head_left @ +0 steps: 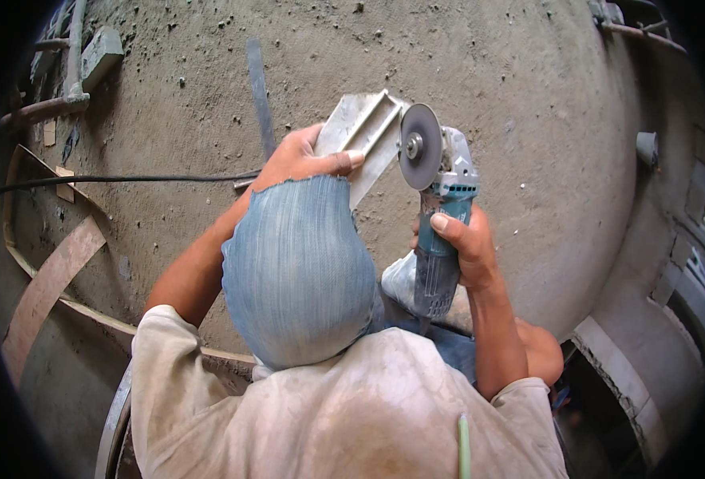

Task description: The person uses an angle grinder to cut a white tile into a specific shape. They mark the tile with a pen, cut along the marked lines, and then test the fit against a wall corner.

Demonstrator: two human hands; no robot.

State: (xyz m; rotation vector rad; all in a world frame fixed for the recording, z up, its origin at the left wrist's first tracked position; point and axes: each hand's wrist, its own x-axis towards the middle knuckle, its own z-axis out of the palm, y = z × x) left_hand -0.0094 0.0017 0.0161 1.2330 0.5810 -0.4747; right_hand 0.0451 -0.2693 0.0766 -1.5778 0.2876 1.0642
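Observation:
My left hand (312,153) grips a pale metal piece (344,120) with a raised channel, just above my denim-covered knee (296,263). My right hand (468,243) is wrapped round a teal and grey angle grinder (436,267). Its grey cutting disc (420,146) is upright, right beside the right edge of the metal piece; whether they touch I cannot tell. A pale, partly hidden shape (400,275) shows behind the grinder's body.
A flat metal strip (258,88) and a black cable (129,180) lie on the rough ground (528,96). At left are pipes (73,72), a concrete block (101,57) and curved boards (53,287). A small bucket-like object (646,148) sits at right, near concrete edges.

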